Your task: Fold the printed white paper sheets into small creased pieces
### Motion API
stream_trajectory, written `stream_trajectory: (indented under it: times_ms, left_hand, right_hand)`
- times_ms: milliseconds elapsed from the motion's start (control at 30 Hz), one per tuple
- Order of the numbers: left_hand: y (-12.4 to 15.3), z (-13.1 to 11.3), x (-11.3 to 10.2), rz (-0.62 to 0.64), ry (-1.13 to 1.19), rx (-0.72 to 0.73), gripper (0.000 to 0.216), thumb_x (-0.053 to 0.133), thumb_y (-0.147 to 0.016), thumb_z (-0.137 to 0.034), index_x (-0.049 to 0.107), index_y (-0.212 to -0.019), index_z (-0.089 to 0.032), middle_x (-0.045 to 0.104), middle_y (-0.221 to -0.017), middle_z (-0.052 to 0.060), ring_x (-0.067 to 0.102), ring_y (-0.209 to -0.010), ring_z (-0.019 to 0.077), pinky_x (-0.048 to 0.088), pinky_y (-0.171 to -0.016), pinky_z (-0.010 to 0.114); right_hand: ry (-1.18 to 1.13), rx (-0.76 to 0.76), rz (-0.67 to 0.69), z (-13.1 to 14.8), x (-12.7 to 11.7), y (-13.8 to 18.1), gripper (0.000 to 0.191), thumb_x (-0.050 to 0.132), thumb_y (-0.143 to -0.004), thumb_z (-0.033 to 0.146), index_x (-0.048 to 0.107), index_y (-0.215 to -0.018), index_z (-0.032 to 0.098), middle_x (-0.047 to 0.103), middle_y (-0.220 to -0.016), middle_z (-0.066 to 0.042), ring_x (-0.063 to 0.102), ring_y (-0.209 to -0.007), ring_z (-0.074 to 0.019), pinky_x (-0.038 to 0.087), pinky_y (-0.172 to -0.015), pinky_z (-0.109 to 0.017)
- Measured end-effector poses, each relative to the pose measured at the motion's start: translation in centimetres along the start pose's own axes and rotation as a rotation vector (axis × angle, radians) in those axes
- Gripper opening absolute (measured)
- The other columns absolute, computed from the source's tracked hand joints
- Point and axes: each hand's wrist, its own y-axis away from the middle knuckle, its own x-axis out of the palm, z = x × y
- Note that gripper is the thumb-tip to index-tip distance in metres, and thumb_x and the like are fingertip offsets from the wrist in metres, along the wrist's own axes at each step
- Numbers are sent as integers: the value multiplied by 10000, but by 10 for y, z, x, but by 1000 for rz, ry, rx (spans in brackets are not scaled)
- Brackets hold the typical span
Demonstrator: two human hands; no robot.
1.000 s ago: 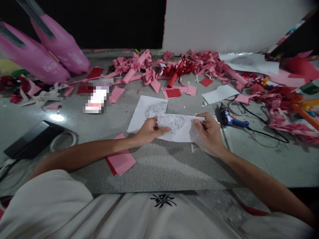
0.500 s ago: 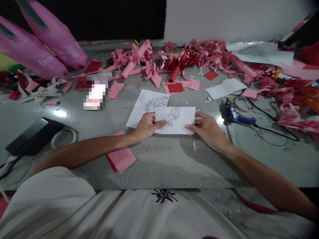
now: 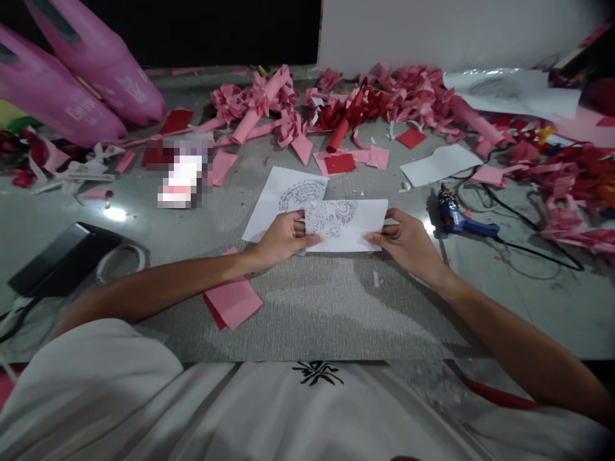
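A white paper sheet with a printed black pattern (image 3: 348, 225) is held just above the grey mat (image 3: 312, 314) between both hands. My left hand (image 3: 283, 238) pinches its left edge, thumb on top of the pattern. My right hand (image 3: 406, 242) pinches its right edge with closed fingers. A second printed white sheet (image 3: 281, 195) lies flat behind it, partly covered by the held sheet and my left hand.
Folded pink and red paper (image 3: 232, 302) lies by my left forearm. A blue glue gun (image 3: 459, 219) with a black cord sits to the right. Heaps of pink and red paper scraps (image 3: 365, 105) line the back. A black device (image 3: 57, 256) and tape roll (image 3: 120, 259) lie left.
The held sheet has been folded or flattened narrower and shifted slightly away from me. Both hands moved with it and kept their grip on its two edges.
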Motion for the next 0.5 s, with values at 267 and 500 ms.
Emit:
stream_trajectory:
  times_ms: [267,500]
  left_hand:
    - [-2,1,-5,-44,-69,8,515,973,-693,-330,613,-1019,-158,649,-793,-14,669,-732,126,532,-643,227]
    - [-2,3,-4,-85,-70,2,619,955,-687,-278,610,-1180,-136,678,-842,10,693,-775,145,587,-744,273]
  right_hand:
    - [30,-9,-15,-3,-6,-3,610,897,-748,560,640,-1158,188,822,-924,-99,787,-721,-277,678,-663,-445]
    - [23,2,29,-1,-5,-4,603,894,-738,575,632,-1127,196,812,-918,-92,781,-734,-269,672,-663,-430]
